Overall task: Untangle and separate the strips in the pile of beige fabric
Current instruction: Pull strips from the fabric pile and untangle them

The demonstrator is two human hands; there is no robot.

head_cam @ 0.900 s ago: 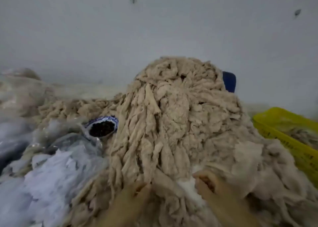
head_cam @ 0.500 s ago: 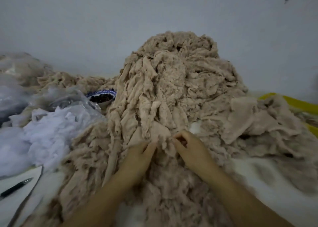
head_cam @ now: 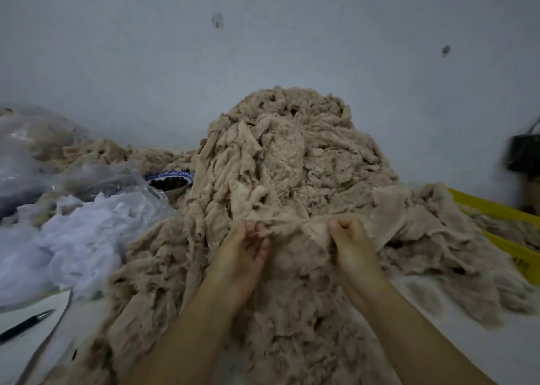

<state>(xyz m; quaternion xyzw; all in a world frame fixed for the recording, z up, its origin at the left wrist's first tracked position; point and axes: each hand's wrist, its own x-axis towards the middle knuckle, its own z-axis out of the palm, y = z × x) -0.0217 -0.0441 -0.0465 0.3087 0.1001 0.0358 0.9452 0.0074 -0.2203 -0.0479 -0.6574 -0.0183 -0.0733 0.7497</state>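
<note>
At the centre of the white work surface rises one large pile of beige fabric, a tangled mound of ragged strips that stands against the wall and spreads forward to the near edge of view. One strip is drawn taut across the pile's near slope, between two hands. The left hand pinches one end, thumb and fingertips closed together on the cloth and the remaining fingers loosely curled. The right hand grips the other end in a fist, all fingers curled tight round a bunched fold. The two hands are apart and roughly level.

Left of the pile lie one heap of white fabric, one clear plastic bag behind it, and one blue-and-white bowl of dark pieces set just against the pile's edge. Nearer, one black pen rests on one sheet of paper. Right of the pile one yellow crate shows, partly covered by beige cloth, with one dark object behind it by the wall. The wall is pale grey and bears two dark marks.
</note>
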